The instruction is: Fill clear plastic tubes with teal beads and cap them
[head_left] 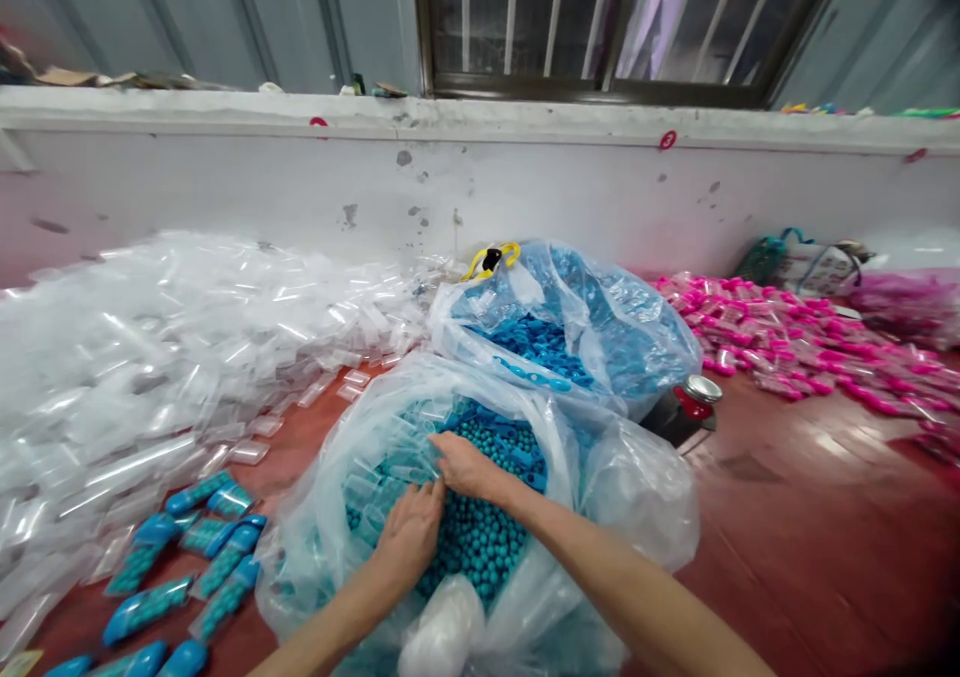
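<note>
An open clear plastic bag (562, 457) full of small teal beads (487, 552) stands in front of me. Clear plastic tubes (375, 487) lie over the beads on the left side. My left hand (412, 532) is over the bag beside these tubes, its fingers curled. Almost touching it from the upper right, my right hand (465, 465) has its fingers drawn together. Whatever either hand holds is hidden between the fingers. Some flat blue plastic pieces (529, 462) show at the beads' right edge.
Behind stands a bag of blue parts (536, 342). Clear tubes (165, 347) are heaped at left, with bead-filled, blue-capped tubes (225, 562) on the red floor (780, 537). Pink pieces (787, 342) lie at right; a jar with a metal lid (699, 397) stands by the bags.
</note>
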